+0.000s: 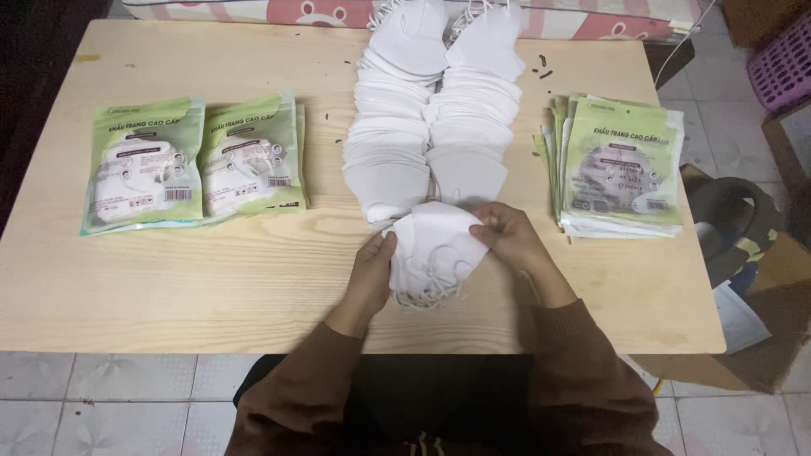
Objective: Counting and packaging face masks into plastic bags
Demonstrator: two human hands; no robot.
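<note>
Head view shows both hands closed on a small stack of white masks (435, 249) at lower centre of the frame: the left hand (369, 274) pinches its left edge, the right hand (509, 239) its upper right corner. To square the stack well, the grip should stay light, with edges aligned and ear loops tucked. Just above lie two overlapping mask rows (431, 118); sealed green packets (194, 160) sit at left, a packet pile (621, 165) at right on the table (211, 279).
</note>
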